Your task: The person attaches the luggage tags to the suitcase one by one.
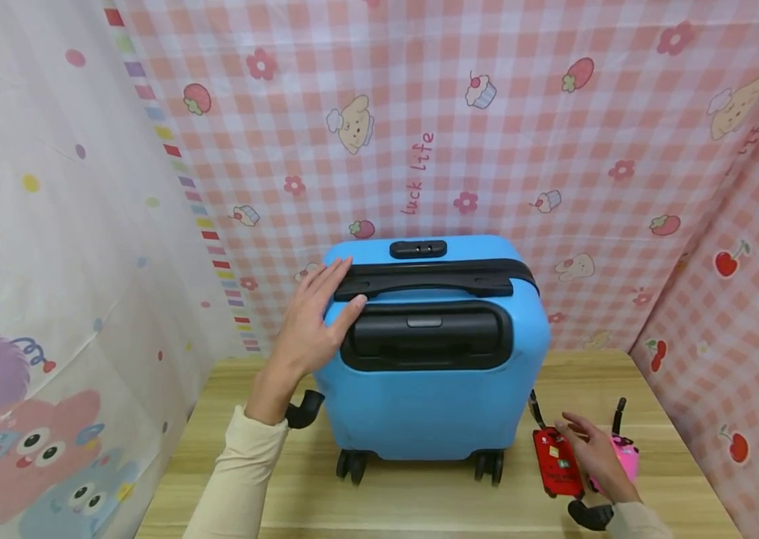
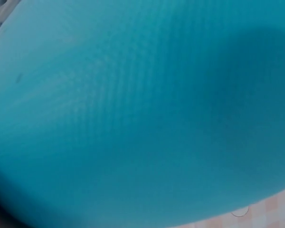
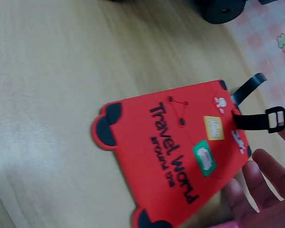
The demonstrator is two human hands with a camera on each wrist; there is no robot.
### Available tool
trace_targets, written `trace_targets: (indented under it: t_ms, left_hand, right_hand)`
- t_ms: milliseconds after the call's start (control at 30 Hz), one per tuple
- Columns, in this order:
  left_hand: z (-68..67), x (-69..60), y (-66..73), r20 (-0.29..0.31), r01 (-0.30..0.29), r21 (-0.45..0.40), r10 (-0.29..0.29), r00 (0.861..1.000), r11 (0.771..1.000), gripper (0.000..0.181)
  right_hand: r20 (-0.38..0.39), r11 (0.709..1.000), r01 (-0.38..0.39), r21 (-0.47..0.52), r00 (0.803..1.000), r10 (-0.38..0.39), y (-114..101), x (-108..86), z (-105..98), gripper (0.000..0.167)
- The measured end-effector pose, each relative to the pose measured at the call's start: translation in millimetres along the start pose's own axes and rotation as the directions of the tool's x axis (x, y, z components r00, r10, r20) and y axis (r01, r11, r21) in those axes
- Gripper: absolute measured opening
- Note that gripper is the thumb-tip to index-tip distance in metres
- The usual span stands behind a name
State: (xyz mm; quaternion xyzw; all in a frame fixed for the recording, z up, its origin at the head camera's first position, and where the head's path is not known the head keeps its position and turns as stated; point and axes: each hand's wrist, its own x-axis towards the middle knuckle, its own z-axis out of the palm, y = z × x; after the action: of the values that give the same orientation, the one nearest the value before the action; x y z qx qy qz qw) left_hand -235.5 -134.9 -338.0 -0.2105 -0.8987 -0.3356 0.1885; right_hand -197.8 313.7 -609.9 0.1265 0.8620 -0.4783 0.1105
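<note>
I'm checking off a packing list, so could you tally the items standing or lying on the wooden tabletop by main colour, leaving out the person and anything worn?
Blue: 1, the suitcase
Red: 1, the luggage tag
Pink: 1, the strapped item partly hidden by the right hand
Total: 3

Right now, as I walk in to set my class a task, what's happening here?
A person rests their left hand on the top left of a blue suitcase, which stands upright on the wooden surface. Their right hand is at the edge of a red luggage tag, which lies flat beside the suitcase. A pink tag lies just beyond, partly hidden by that hand.
</note>
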Motion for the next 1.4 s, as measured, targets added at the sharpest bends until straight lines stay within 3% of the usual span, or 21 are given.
trace_targets:
  t_ms: [200,533,867,1233,1400]
  left_hand:
    - [1.7,-0.1,-0.3,-0.006,-0.003,-0.012,0.003,1.0,1.0,0.064]
    - [3.4,0.7,1.1,-0.01,-0.005,-0.022,0.005,1.0,1.0,0.061]
    - [1.3,1.7,-0.5,-0.014,-0.017,-0.038,0.016,1.0,0.999,0.061]
    - [1.1,-1.3,0.4,0.001,0.028,-0.041,-0.028,1.0,0.999,0.06]
    - [1.6,0.5,0.1,0.008,0.048,-0.04,-0.048,0.999,0.998,0.058]
  right_hand:
    - [-0.016,0.999,-0.048,0.013,0.999,0.048,5,4.5,4,0.08]
    - [-0.065,0.999,-0.031,0.039,0.997,0.033,8,9.3,11,0.056]
    - [-0.121,0.999,-0.018,0.034,0.992,0.022,5,10.1,16,0.043]
    - [-0.193,0.999,0.008,-0.037,0.981,-0.015,5,7.8,17,0.037]
    - [-0.172,1.0,-0.013,-0.012,0.985,0.01,5,7.6,15,0.039]
